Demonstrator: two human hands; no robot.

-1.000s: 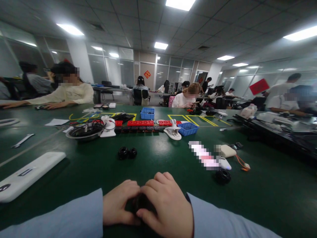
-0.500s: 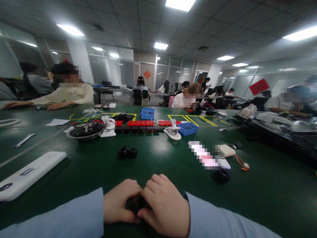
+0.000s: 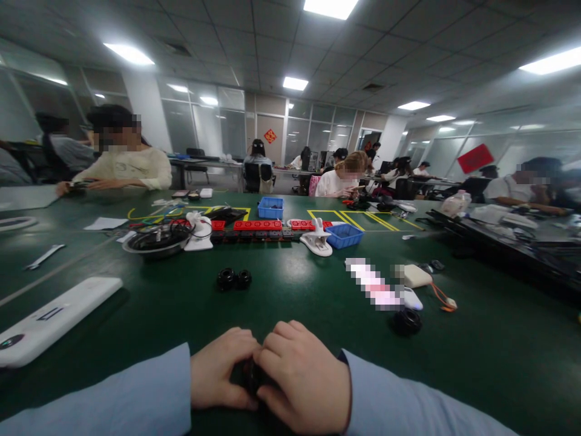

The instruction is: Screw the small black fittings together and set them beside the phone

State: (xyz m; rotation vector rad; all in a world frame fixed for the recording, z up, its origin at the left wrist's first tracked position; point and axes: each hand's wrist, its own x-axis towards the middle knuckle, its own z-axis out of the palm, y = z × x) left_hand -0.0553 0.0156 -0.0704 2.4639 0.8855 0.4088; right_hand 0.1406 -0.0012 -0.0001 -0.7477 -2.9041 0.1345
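Close in front of me, my left hand [image 3: 226, 368] and my right hand [image 3: 305, 376] meet around a small dark part [image 3: 252, 375]. Its glossy black side shows only in the gap between the hands; the rest is hidden by the fingers, so its kind cannot be made out. Both hands are closed, with fingers curled over it from either side. Farther out lie two black round pieces [image 3: 234, 278] with hollow centres, side by side. Another black round piece [image 3: 407, 321] rests on the table to the right of my right hand.
On the green table [image 3: 172, 309] lies a long white device [image 3: 59, 321] at left, near a wrench [image 3: 44, 257]. A metal bowl [image 3: 157, 245], red blocks [image 3: 258, 224], white clamps [image 3: 316, 239] and blue bins [image 3: 344, 236] stand beyond. A cream box [image 3: 415, 276] sits at right. Co-workers sit around.
My right hand has shifted very slightly to the right; my left hand stays almost in place around the part. Across the table, the co-worker at left has drawn their hands together.
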